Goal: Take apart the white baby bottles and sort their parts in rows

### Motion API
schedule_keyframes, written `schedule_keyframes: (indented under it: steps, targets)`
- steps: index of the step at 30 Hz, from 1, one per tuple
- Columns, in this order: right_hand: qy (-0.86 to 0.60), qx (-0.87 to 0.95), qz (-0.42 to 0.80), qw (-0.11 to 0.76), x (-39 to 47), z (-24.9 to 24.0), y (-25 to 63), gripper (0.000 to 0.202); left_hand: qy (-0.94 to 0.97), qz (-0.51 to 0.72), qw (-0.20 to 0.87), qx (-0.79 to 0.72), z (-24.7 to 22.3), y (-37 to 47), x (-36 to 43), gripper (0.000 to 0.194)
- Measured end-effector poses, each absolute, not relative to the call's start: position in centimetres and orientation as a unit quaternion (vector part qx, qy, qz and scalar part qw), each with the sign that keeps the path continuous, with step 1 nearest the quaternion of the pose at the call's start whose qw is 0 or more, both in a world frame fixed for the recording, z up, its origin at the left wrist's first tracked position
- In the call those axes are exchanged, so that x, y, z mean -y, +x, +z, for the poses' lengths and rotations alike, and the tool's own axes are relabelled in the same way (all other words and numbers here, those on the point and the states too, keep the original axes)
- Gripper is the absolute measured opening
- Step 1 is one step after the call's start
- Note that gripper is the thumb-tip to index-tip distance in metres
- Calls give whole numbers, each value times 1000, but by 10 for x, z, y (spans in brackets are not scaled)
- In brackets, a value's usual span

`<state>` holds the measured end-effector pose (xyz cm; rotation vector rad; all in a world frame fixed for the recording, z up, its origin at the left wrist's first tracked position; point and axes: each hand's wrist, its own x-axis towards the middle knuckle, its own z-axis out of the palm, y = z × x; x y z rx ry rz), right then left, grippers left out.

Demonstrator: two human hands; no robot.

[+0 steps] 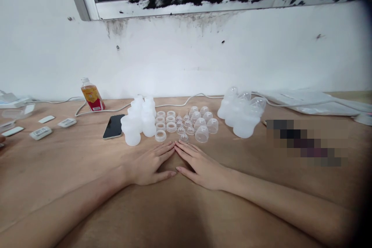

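My left hand (152,164) and my right hand (200,166) lie flat on the wooden table (162,217), fingertips touching and thumbs nearly meeting. Both hold nothing. Just beyond them stand rows of small parts: white screw rings (160,136), clear bottle nipples (183,138) and clear dome caps (201,134). Left of the rings is a cluster of frosted white baby bottle bodies (133,135). To the right of the caps stands another group of frosted bottles (243,127), some topped with clear domes.
A black phone (113,127) lies left of the bottles. Behind it stands a drink bottle (93,95). A white cable (186,102) runs along the wall. Small white cases (40,133) lie at far left, near someone's fingers at the edge. Plastic bags (308,102) and a pixelated patch are at right.
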<state>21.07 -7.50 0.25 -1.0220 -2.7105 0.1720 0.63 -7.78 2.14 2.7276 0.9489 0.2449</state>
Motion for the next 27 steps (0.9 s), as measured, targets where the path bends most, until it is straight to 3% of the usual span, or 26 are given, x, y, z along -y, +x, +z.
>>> schedule_keyframes:
  steps: [4, 8, 13, 16, 21, 24, 27]
  targets:
    - [-347, 926, 59, 141, 75, 0, 212, 57, 939, 94, 88, -320, 19, 8, 79, 61]
    - [-386, 891, 17, 237, 70, -1, 211, 40, 906, 168, -16, -388, 13, 8, 74, 40]
    - [-425, 848, -33, 315, 53, -3, 211, 35, 882, 191, -91, -422, 8, 6, 65, 34]
    - [-425, 849, -9, 313, 43, -6, 211, 36, 892, 199, -83, -396, 7, 9, 64, 30]
    - [-418, 850, 28, 320, 39, -4, 207, 33, 861, 215, -84, -453, 4, 23, 58, 38]
    - [-412, 852, 25, 321, 43, -2, 206, 36, 856, 219, -20, -468, 0, 27, 54, 35]
    - [-411, 861, 36, 299, 45, -2, 206, 36, 823, 319, 75, -464, -3, 26, 52, 38]
